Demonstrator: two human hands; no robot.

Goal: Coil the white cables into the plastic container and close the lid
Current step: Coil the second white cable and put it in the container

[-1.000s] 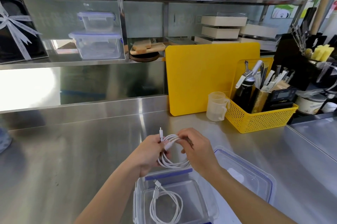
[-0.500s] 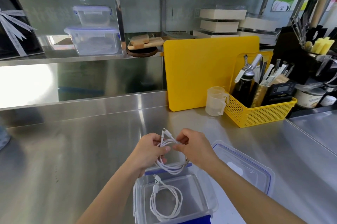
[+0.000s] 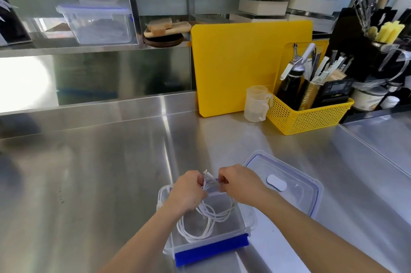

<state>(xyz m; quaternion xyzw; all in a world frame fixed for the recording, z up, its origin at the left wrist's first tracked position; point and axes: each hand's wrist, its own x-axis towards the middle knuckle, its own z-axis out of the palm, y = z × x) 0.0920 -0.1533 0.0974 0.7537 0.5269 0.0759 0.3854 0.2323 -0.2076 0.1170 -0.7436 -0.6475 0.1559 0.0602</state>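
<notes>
A clear plastic container (image 3: 241, 217) with a blue clip edge stands on the steel counter near me. One coiled white cable (image 3: 189, 233) lies on its floor. My left hand (image 3: 188, 193) and my right hand (image 3: 239, 183) both pinch a second coiled white cable (image 3: 219, 213) at its top, one plug sticking up between my fingers. Its loops hang down into the container's mouth. The clear lid (image 3: 295, 192) with blue trim lies flat on the counter just right of the container.
A yellow cutting board (image 3: 235, 65) leans against the back wall. Beside it stand a small measuring cup (image 3: 255, 103) and a yellow basket (image 3: 307, 117) of utensils. Lidded plastic boxes (image 3: 95, 21) sit on the shelf at the back left. The counter's right edge drops to another steel surface.
Both hands have come down and toward me with the held coil, from above the container's far rim to its mouth. The view has tilted downward.
</notes>
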